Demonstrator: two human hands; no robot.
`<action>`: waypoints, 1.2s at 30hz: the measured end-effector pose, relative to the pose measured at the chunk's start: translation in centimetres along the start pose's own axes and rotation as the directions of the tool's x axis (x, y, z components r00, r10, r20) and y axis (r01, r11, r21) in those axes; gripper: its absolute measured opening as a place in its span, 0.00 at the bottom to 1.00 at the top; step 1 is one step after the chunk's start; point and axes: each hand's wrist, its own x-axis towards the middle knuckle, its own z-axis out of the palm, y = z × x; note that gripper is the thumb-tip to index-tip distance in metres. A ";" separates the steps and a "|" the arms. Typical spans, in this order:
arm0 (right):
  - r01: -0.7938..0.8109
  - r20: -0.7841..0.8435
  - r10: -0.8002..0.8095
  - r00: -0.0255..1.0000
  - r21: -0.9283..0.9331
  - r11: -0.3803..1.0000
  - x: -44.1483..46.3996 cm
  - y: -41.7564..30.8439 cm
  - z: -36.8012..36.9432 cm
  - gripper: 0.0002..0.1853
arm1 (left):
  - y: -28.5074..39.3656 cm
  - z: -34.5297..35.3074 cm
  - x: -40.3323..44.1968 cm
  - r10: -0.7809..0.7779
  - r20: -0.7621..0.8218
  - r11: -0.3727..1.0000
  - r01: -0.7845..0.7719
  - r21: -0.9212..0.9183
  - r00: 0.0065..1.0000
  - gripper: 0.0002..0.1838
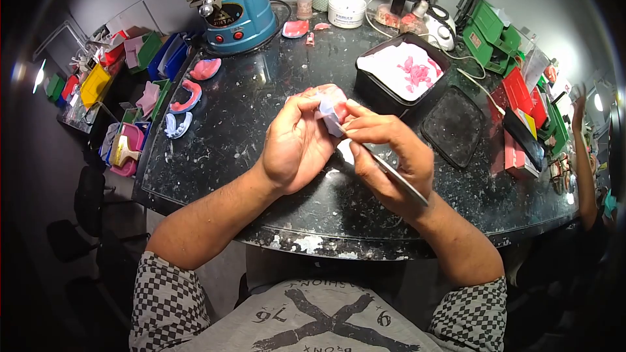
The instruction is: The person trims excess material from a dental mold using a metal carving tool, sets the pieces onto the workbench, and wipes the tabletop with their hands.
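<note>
Over the middle of the bench, my left hand (pixel 291 143) is closed round a small dental cast (pixel 330 116), pale bluish with pink wax on it. The fingers hide part of the cast. My right hand (pixel 394 163) grips a slim metal dental carving tool (pixel 403 184) like a pen, its handle slanting down to the right. The tool's tip meets the cast's near right edge, and the right fingertips are close against the cast. Which end of the tool is working is hidden by the fingers.
A black tub (pixel 366 85) with white lining and pink scraps stands beyond my right hand, its black lid (pixel 452 125) alongside. Dental casts (pixel 187 96) line the bench's left edge. Behind stand a blue machine (pixel 241 23) and a white jar (pixel 346 12). Another person's arm (pixel 582 163) shows far right.
</note>
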 end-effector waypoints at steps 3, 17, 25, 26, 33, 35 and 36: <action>0.009 0.007 -0.009 1.000 0.011 1.000 0.0 -0.1 0.0 0.11 | 0.2 -0.7 0.1 -0.040 -0.033 0.999 0.040 0.016 0.999 0.22; -0.078 -0.085 0.075 0.994 -0.034 0.996 0.0 0.3 -0.8 0.14 | 2.1 0.2 0.1 -0.384 -0.152 0.923 0.380 -0.050 0.911 0.38; -0.139 -0.129 0.134 0.983 -0.035 0.990 0.0 1.2 -1.2 0.13 | 1.5 1.3 0.2 -0.151 -0.331 0.945 0.234 0.228 0.932 0.35; -0.141 -0.127 0.136 0.983 -0.033 0.989 0.0 1.1 -1.1 0.13 | 1.5 1.1 0.2 -0.105 -0.342 0.942 0.203 0.268 0.934 0.34; -0.176 -0.068 0.191 0.979 0.177 0.968 -0.5 -0.2 -0.2 0.12 | 0.8 1.7 -0.3 0.129 -0.283 0.903 0.005 0.429 0.950 0.24; -0.217 -0.059 0.252 0.966 0.343 0.914 -0.7 -0.4 0.0 0.11 | 0.5 1.7 -0.5 0.135 -0.239 0.895 -0.015 0.446 0.962 0.21; -0.220 -0.057 0.254 0.966 0.340 0.914 -0.6 -0.5 0.2 0.11 | 0.3 1.8 -0.5 0.133 -0.240 0.897 -0.014 0.442 0.962 0.21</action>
